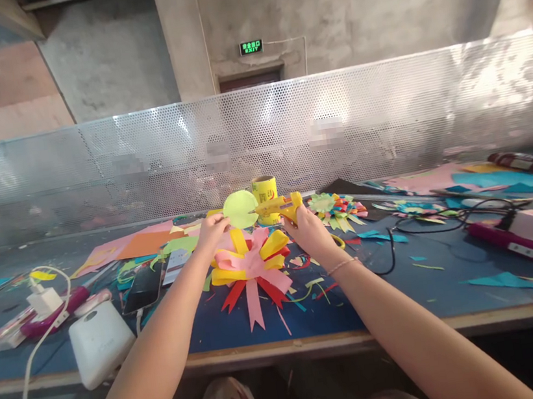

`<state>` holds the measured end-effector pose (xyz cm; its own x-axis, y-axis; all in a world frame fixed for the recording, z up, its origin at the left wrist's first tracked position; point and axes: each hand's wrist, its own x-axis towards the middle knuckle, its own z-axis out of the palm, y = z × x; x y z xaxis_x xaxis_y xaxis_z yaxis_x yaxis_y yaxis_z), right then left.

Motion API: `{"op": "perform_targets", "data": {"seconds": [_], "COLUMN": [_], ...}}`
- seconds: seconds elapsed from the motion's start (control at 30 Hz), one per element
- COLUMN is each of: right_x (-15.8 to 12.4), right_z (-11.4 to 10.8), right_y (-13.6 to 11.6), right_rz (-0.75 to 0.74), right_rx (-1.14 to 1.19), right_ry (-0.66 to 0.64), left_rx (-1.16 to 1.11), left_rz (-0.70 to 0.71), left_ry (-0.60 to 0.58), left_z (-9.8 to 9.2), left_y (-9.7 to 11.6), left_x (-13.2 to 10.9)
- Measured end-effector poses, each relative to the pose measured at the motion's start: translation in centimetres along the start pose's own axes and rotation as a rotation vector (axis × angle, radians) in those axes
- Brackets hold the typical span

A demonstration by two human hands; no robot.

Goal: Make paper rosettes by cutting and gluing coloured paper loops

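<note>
Between the fingers of my left hand [213, 227] is the edge of a light green paper circle [239, 208], raised above the table. My right hand [305, 226] is wrapped round a yellow glue gun [283, 207]. Its nozzle points left, at the circle's right part; whether they touch I cannot tell. Below and between my hands lies a paper rosette [250, 264] of pink, yellow and red loops with notched tails. Just behind the glue gun stands a yellow roll of tape [264, 189] on end.
Finished-looking paper rosettes [336, 208] and coloured sheets [139, 244] lie at the back. A phone [143, 287], a white power bank [101, 342] and a cable are on the left. Purple power strips [522, 244] sit at both sides. A perforated metal screen [276, 120] rises behind the table.
</note>
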<state>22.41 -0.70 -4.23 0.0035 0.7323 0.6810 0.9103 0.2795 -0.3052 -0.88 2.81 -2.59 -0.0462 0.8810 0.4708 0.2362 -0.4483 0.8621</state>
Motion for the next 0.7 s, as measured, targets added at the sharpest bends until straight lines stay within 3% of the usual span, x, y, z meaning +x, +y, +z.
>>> {"op": "perform_targets", "data": {"seconds": [0.13, 0.2, 0.37, 0.53, 0.7], "right_x": [-0.2, -0.5, -1.6, -1.9, -1.7], "right_z": [-1.1, -1.7, -2.1, -2.0, -2.1], "right_y": [-1.2, -2.1, -4.0, -4.3, -4.0], "right_rz": [0.116, 0.104, -0.066, -0.309, -0.393], "right_rx": [-0.076, -0.129, -0.274, -0.36, -0.362], "right_ry": [-0.095, -0.177, -0.269, -0.354, -0.376], "left_rx": [0.033, 0.0, -0.052, -0.049, -0.04], "left_rz": [0.023, 0.013, -0.006, -0.001, 0.009], "left_ry": [0.044, 0.086, 0.162, 0.162, 0.139], "left_z": [-0.6, -1.0, -1.5, -1.4, -1.3], "left_y": [-0.4, -0.6, -1.2, -1.7, -1.6], "left_x": [0.3, 0.5, 0.9, 1.0, 1.0]}}
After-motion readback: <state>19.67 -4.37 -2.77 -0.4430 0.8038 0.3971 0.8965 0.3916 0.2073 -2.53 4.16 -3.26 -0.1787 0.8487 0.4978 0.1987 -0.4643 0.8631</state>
